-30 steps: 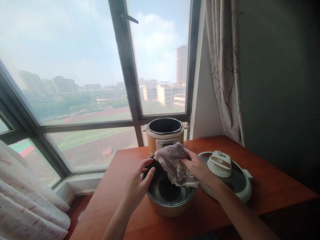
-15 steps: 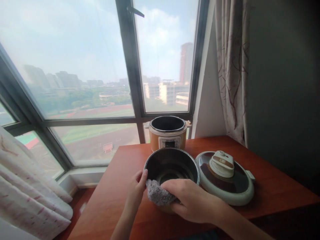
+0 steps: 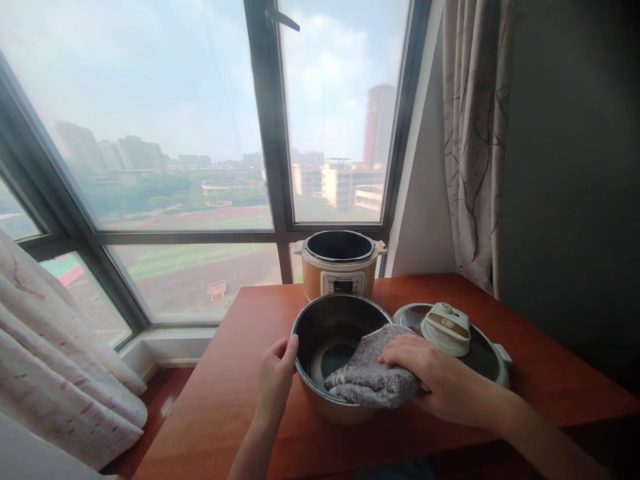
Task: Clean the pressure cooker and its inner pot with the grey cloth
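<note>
A round inner pot (image 3: 345, 313) with a dark inside sits near the front of the table, slightly tilted toward me. My left hand (image 3: 278, 367) grips its left rim, thumb on top of the edge. In my right hand (image 3: 425, 367) is a grey cleaning cloth (image 3: 373, 370), draped over the pot's front right rim and partly down inside. The right fingers are closed around the cloth, some of them hidden behind it. Directly behind the pot stands the orange and white pressure cooker body (image 3: 314, 277), uncovered, its dark interior showing.
The cooker lid (image 3: 447, 330), with its pale handle on top, lies right of the pot, partly behind my right hand. All of these rest on a reddish-brown wooden table (image 3: 215, 407). Windows rise behind it, and curtains (image 3: 473, 153) hang at either side.
My right hand has moved the cloth from the pot's front left rim round to the front right rim, where it spreads out more. My left hand keeps its hold on the left rim.
</note>
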Demonstrator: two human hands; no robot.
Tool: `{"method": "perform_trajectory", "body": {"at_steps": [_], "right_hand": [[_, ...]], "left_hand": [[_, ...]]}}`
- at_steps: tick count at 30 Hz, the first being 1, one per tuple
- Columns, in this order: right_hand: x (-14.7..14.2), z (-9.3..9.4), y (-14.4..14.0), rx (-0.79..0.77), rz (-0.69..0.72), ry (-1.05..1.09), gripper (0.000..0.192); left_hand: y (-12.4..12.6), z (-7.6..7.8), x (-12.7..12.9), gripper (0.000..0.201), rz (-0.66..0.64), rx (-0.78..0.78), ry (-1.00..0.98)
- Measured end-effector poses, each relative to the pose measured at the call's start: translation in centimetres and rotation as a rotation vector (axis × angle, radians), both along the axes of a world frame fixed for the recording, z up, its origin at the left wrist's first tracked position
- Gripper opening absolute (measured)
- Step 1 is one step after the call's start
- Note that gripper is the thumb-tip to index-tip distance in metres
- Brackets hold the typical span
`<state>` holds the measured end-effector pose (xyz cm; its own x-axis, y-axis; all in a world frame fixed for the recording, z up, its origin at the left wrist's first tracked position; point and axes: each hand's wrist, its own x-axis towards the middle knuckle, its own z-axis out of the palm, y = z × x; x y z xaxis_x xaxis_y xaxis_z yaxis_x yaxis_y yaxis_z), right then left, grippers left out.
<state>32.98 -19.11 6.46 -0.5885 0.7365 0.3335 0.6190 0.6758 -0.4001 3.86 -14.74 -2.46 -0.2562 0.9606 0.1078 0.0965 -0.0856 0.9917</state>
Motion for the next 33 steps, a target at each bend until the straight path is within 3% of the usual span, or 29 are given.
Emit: {"method": "perform_trajectory", "body": {"at_steps": [5, 10, 15, 19, 24, 29, 31, 33], "right_hand": [[-0.2, -0.6, 0.0, -0.016, -0.005, -0.05, 0.038], [-3.8, -1.7, -0.5, 0.095, -0.05, -0.165, 0.034], [-10.0, -3.5, -1.5, 0.325, -0.122, -0.202, 0.016], [-12.7, -5.3, -2.5, 0.551, -0.207, -0.044, 0.02], [-10.7, -6.3, -3.7, 0.641, -0.136, 0.103, 0.025], [-8.0, -6.4, -4.5, 0.542, -0.04, 0.059, 0.026], [-7.7, -6.0, -4.6, 0.487, -0.007, 0.04, 0.039], [-7.9, -5.0, -4.3, 0.379, -0.021, 0.02, 0.036]], "left_hand": [[-0.2, 0.0, 0.2, 0.051, 0.011, 0.009, -0.014], [-0.1, -0.2, 0.3, 0.053, 0.032, 0.009, -0.013], [0.2, -0.4, 0.1, 0.052, 0.061, 0.014, -0.014], [0.5, 0.0, -0.1, 0.053, 0.046, -0.014, -0.001], [0.1, 1.0, -0.1, 0.05, 0.031, -0.034, 0.058], [-0.4, 1.5, 0.3, 0.049, 0.046, -0.028, 0.074], [-0.4, 1.4, 0.3, 0.05, 0.044, -0.027, 0.063], [-0.2, 1.1, 0.3, 0.05, 0.044, -0.028, 0.046]]}}
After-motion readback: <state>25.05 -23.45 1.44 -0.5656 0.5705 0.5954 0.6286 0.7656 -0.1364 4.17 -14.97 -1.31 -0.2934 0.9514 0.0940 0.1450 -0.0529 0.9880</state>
